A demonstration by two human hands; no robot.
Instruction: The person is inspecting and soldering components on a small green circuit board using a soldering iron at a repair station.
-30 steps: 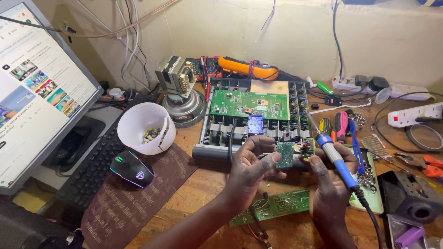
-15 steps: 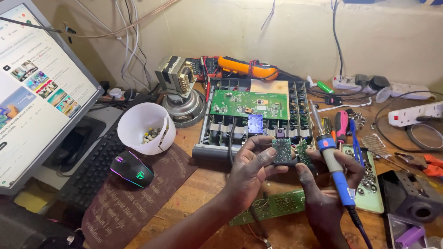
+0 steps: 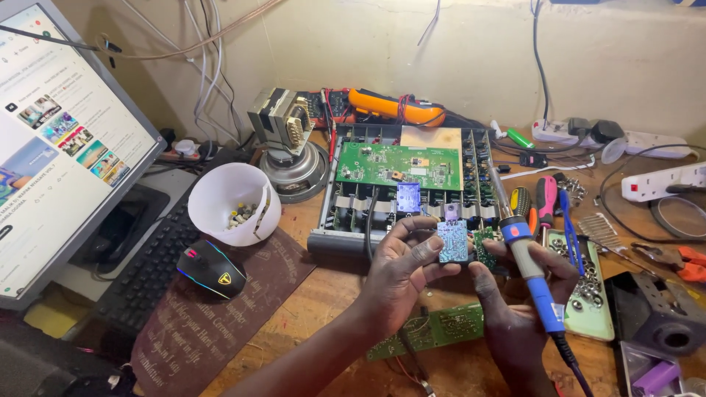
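Left hand (image 3: 403, 266): closed in a pinch on the small circuit board (image 3: 452, 241), thumb and fingertips at its left edge, holding it upright with the blue solder side toward the camera.
Right hand (image 3: 518, 294): wrapped around the blue-handled soldering iron (image 3: 523, 257), while its fingertips also pinch the board's right edge.
Small circuit board: held in the air between both hands, just in front of the open equipment chassis (image 3: 412, 184); a component tab sticks up at its top.
Soldering iron: tip points up and away, past the board's right side; whether it touches anything I cannot tell.
Change from a second ago: the iron then slanted across the right hand with its tip low; now it stands steeper. The board has turned to face the camera more squarely.
Beneath the hands: a long green circuit board (image 3: 434, 329) lying on the wooden bench.
Left of the bench: white cup of small parts (image 3: 234, 202), lit mouse (image 3: 211, 268).
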